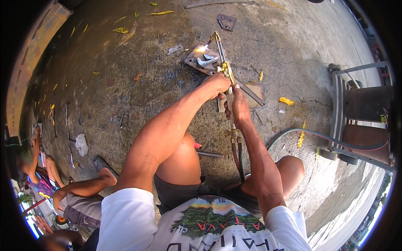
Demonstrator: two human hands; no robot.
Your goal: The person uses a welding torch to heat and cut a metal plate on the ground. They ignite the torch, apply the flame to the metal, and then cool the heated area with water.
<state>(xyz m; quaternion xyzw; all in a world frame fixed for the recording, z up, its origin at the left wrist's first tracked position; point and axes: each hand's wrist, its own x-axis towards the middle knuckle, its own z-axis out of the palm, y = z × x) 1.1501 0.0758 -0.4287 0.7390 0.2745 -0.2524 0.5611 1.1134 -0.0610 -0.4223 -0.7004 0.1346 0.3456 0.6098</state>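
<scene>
A brass and steel cutting torch (pixel 231 95) runs away from me, its angled head at the far end. A bright flame leaves its tip over a rusty metal plate (pixel 193 58) with bolt holes. My left hand (pixel 218 84) is closed around the torch's body near the brass valve. My right hand (pixel 240 106) grips the handle closer to me, fingers wrapped round it. An adjustable wrench (pixel 250 93) lies with its jaws on the plate, and its handle slants under the torch towards the right. Another flat plate (pixel 258 89) lies beneath the wrench handle.
Red and green hoses (pixel 289 131) lead to a wheeled cart (pixel 336 104) with cylinders at right. A small holed plate (pixel 226 22) lies beyond the torch. A metal rod (pixel 209 154) lies by my left knee. Other people (pixel 77 196) sit at lower left; a rusty beam (pixel 25 62) borders far left.
</scene>
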